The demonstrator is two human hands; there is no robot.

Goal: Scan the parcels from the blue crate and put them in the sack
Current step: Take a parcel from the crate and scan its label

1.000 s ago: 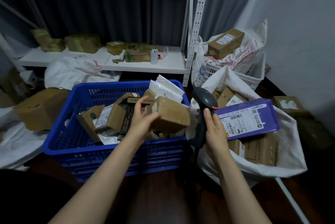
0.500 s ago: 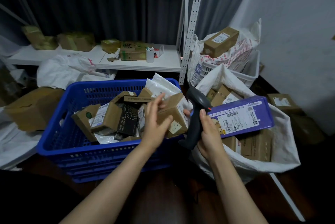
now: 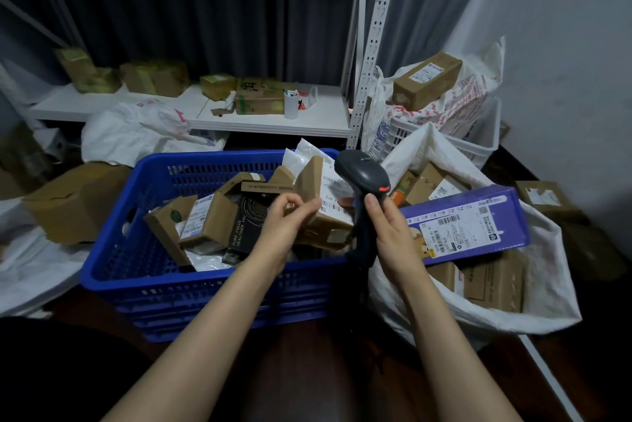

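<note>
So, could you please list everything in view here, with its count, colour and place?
blue crate: one, blue, centre.
held parcel: one, brown, white label, over the crate's right end.
loose parcels: several, brown, inside the crate.
black box: one, black, among them.
barcode scanner: one, dark grey, right of the held parcel.
sack: one, white, right of the crate.
purple box: one, purple, white label, on top inside the sack.
basket: one, white, behind the sack.
carton: one, brown, atop the basket's printed bag.
shelf rack: one, white, behind the crate.
cup: one, white, on the lower shelf.
large carton: one, brown, left of the crate.
left hand: one, grips the held parcel.
right hand: one, grips the barcode scanner.
</note>
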